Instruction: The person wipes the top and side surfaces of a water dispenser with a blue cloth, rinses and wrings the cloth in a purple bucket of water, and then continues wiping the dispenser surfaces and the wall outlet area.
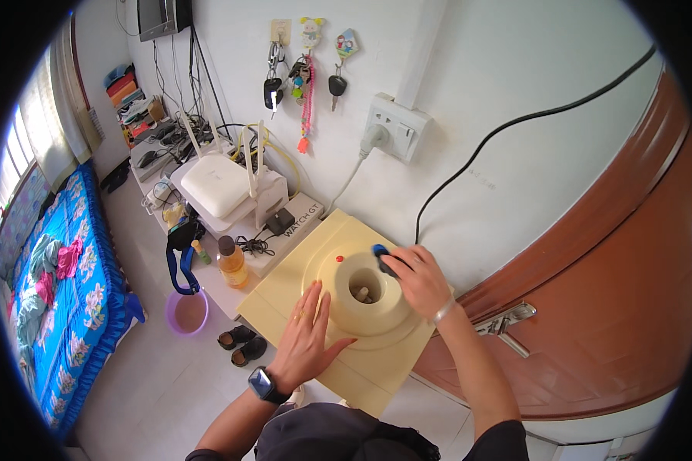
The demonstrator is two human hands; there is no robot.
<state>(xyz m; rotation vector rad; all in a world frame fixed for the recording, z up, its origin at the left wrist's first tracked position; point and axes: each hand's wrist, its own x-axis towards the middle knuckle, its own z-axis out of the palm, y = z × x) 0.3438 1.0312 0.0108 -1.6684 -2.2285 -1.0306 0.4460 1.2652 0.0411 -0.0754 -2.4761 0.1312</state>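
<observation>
A cream water dispenser (375,380) stands in front of me, seen from above. Its top carries a raised round collar (346,288) with a deep central well (364,286), where a pale peg shows at the bottom. My left hand (308,331) lies with fingers extended on the collar's left side, wearing a ring, with a smartwatch at the wrist. In my right hand (418,282) is a small blue and black object (383,258), partly hidden by the fingers, just above the collar's right rim. Its exact kind is unclear. A red dot (339,259) marks the top.
Left of the dispenser, a low cabinet bears a bottle of orange drink (232,262), a white router (216,184) and cables. Below are a purple bucket (187,311) and black shoes (248,348). A wall socket (398,129) holds a plug. A brown door (600,299) flanks the right.
</observation>
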